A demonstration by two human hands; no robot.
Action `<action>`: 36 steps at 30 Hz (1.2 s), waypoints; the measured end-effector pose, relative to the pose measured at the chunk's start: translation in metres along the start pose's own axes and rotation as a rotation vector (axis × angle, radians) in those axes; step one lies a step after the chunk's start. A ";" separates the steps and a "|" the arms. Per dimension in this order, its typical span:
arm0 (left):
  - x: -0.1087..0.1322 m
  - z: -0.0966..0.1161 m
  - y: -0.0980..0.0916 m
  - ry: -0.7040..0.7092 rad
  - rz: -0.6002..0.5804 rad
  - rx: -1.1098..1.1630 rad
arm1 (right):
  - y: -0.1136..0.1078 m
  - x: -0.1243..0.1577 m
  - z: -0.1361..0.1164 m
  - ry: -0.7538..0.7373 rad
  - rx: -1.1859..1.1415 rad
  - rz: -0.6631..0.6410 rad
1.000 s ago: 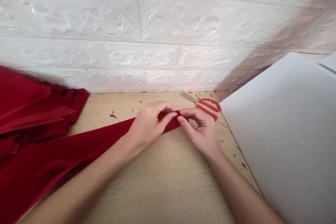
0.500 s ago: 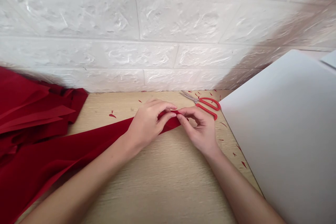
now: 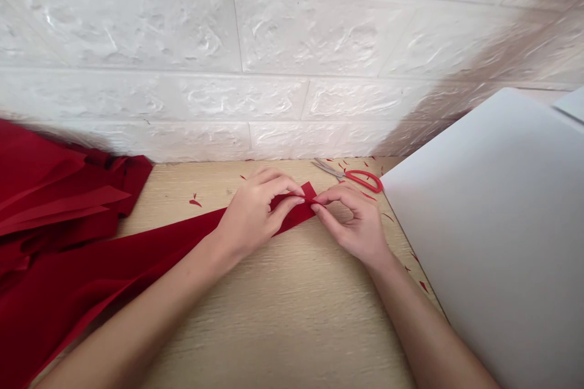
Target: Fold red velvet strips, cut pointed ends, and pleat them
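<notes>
A long strip of red fabric (image 3: 182,232) runs from the lower left to the middle of the table. Near its right end, my left hand (image 3: 255,213) pinches the fabric between thumb and forefinger. My right hand (image 3: 358,222) grips a small fold at the end, its thumb and fingertips close together just right of the left fingertips. A flat corner of the fabric shows behind the fingertips. Scissors with red handles (image 3: 365,181) lie just beyond my right hand, partly hidden by it.
A heap of red fabric (image 3: 68,188) lies at the left. A large white board (image 3: 497,225) covers the right side. Red scraps (image 3: 195,200) dot the wooden table (image 3: 283,316). A white brick-patterned wall (image 3: 274,42) stands behind.
My right hand has moved slightly right and down, covering more of the scissors. My left hand has shifted slightly left. More of the fabric's end now shows between and behind the fingertips.
</notes>
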State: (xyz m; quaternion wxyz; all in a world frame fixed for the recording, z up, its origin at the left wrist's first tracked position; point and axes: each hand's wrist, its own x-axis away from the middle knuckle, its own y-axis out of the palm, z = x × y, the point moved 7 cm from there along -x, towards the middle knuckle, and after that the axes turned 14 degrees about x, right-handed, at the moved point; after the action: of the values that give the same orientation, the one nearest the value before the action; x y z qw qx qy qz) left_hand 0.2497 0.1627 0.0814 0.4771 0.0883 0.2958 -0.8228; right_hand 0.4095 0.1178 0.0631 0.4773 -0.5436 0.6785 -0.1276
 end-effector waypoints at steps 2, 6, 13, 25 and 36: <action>-0.001 -0.005 0.003 -0.077 -0.041 0.023 | 0.000 0.000 0.001 -0.002 0.000 -0.007; -0.001 -0.012 0.007 -0.165 -0.095 0.043 | 0.002 0.000 0.002 0.010 -0.020 -0.010; 0.000 -0.016 0.005 -0.185 -0.057 0.055 | 0.004 0.001 0.006 0.063 -0.027 -0.017; -0.001 -0.024 -0.009 -0.250 0.020 0.051 | 0.008 0.000 0.021 0.141 -0.052 -0.051; 0.000 -0.019 -0.005 -0.211 -0.010 0.033 | 0.011 0.001 0.019 0.117 -0.032 -0.102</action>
State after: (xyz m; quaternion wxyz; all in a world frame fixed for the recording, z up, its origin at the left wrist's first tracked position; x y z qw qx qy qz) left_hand 0.2429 0.1759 0.0679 0.4999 0.0073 0.2309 -0.8347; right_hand 0.4174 0.1280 0.0451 0.4209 -0.5768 0.6785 -0.1725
